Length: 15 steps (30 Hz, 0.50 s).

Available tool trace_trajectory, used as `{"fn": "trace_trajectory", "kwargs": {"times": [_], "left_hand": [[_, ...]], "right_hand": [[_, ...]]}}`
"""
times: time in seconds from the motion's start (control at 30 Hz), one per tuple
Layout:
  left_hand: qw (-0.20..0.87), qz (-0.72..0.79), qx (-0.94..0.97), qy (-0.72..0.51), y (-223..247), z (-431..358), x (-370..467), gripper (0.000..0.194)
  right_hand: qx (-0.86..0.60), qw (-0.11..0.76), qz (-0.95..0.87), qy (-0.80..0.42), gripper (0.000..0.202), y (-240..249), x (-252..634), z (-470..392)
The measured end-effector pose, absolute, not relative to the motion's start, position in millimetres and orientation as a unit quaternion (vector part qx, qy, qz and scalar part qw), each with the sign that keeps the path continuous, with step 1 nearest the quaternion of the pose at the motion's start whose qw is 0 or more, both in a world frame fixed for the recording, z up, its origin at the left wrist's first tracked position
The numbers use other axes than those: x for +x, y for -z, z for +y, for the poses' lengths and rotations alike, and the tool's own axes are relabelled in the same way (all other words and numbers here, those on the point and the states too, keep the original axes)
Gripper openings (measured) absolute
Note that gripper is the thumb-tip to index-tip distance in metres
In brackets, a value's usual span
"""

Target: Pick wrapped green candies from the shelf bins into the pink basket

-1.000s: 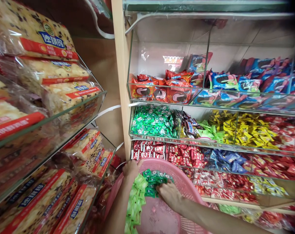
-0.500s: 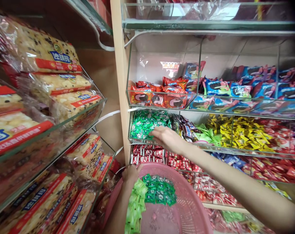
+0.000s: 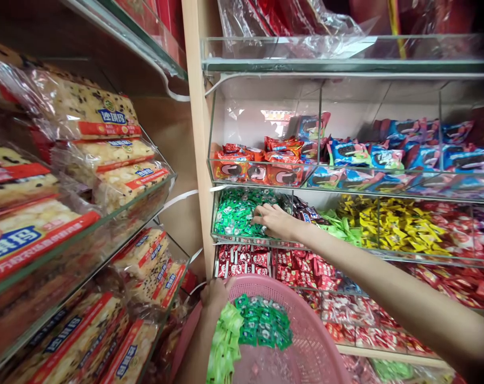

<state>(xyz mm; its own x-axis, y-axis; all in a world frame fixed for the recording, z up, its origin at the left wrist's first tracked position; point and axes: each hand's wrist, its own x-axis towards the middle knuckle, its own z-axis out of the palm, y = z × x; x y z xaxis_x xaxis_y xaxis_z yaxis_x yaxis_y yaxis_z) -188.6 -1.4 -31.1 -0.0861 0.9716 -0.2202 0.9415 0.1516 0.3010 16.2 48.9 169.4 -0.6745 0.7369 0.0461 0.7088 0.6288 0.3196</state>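
Note:
My left hand point(image 3: 216, 294) is closed round the far left rim of a pink plastic basket point(image 3: 319, 325). In the basket lie a strip of light green packets point(image 3: 224, 346) and a bundle of dark green candy packets point(image 3: 263, 322). My right hand point(image 3: 277, 221) is over a clear shelf bin, its bent fingers a little apart and touching the loose green-wrapped candies point(image 3: 234, 210). Nothing can be seen gripped in it; the palm side is hidden. Dark Snickers-type bars point(image 3: 306, 210) lie just right of that hand, partly behind the wrist.
Packaged sachima cakes point(image 3: 117, 120) fill the glass-fronted shelves on the left. A wooden post point(image 3: 201, 138) divides the racks. Above the candy bin, a glass shelf edge point(image 3: 346, 189) holds red and blue cookie packs point(image 3: 349, 153). Yellow candies point(image 3: 405, 224) lie farther right; red packets point(image 3: 242, 261) are below.
My right hand has shifted slightly right over the green candies, its fingers more spread and bent. The view has tilted up a little. My left hand stays on the basket rim.

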Motion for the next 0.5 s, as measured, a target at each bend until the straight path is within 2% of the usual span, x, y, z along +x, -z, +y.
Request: {"fn": "trace_trajectory", "kwargs": {"times": [0.3, 0.5], "left_hand": [[0.183, 0.738, 0.648, -0.041, 32, -1, -189, 0.072], [0.182, 0.739, 0.647, -0.038, 32, -1, -188, 0.071]], "right_hand": [[0.424, 0.053, 0.883, -0.194, 0.019, -178, 25, 44], [0.398, 0.060, 0.895, -0.193, 0.010, -183, 28, 48]]}}
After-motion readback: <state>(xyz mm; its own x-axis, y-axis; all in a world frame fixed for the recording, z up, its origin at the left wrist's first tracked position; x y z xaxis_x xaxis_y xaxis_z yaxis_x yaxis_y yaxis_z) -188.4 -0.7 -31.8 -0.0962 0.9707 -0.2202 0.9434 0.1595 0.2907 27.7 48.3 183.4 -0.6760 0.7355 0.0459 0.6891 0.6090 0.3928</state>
